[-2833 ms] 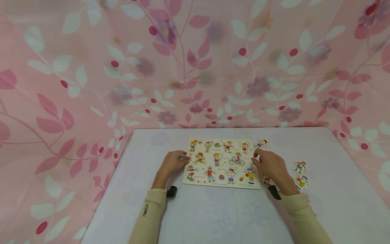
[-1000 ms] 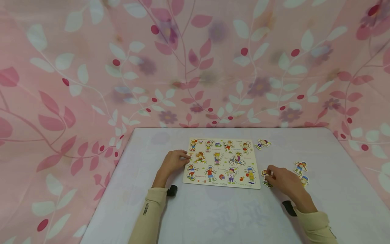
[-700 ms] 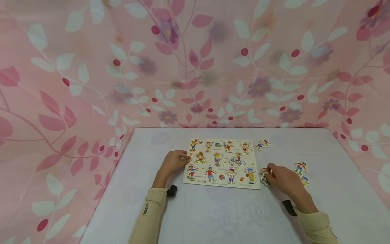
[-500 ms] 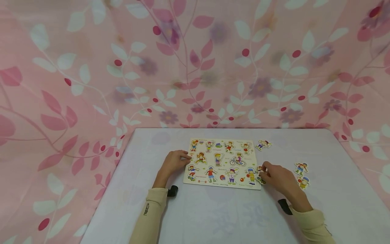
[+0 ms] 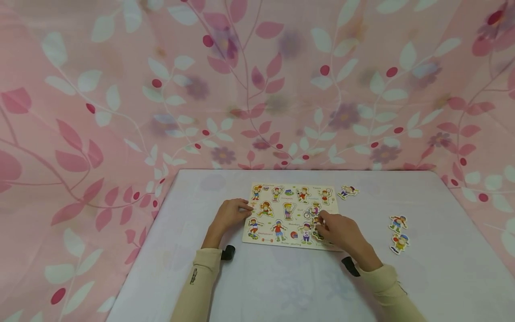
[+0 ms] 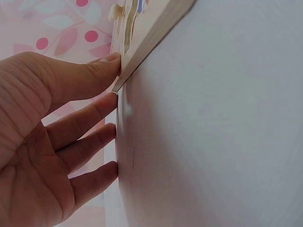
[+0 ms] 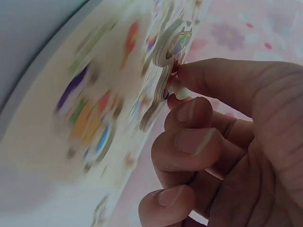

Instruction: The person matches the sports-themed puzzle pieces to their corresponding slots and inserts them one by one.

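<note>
The right hand (image 5: 342, 230) has its thumb and forefinger pinched in a grip on the small pale knob (image 7: 179, 90) of a flat, painted, child-shaped piece (image 5: 317, 229), over the right part of a cream rectangular board (image 5: 278, 209). The left hand (image 5: 231, 213), its fingers loosely extended, touches the board's left edge. Similar pieces (image 5: 398, 223) lie on the white surface (image 5: 281, 281), rightward.

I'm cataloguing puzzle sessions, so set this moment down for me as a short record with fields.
Left hand: rests at the left edge of the board
Right hand: pinches a puzzle piece by its knob, over the board's right part
Loose pieces: three on the table, right of the board
Background: pink cloth printed with leaves
</note>
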Demonstrator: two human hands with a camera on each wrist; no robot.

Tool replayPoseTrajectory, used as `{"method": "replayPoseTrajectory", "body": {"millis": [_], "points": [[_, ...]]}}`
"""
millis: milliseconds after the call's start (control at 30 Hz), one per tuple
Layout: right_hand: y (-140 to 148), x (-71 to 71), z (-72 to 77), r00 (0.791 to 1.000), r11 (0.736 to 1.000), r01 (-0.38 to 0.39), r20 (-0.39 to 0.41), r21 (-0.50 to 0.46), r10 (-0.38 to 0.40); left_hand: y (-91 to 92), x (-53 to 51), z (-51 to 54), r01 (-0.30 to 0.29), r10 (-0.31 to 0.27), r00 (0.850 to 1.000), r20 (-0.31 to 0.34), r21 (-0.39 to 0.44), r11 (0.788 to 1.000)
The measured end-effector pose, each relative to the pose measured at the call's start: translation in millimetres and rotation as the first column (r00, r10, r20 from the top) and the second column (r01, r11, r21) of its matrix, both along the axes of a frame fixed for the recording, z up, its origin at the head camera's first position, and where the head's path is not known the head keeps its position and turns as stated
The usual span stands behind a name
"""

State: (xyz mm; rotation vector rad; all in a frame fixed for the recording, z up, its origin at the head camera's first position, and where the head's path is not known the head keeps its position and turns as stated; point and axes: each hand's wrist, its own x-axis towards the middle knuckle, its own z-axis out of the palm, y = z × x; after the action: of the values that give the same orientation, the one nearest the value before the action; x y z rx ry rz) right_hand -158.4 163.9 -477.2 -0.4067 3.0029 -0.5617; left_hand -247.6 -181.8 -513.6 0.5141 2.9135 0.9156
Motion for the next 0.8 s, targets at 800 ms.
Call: {"method": "replayPoseTrajectory", "body": {"millis": [800], "points": [[-110, -32.9, -9.3, 0.979, 0.98, -0.198, -0.046, 0.004, 0.198, -0.3, -2.9, -3.6, -0.007, 0.007, 1.0, -0.003, -0.015, 1.0]]}}
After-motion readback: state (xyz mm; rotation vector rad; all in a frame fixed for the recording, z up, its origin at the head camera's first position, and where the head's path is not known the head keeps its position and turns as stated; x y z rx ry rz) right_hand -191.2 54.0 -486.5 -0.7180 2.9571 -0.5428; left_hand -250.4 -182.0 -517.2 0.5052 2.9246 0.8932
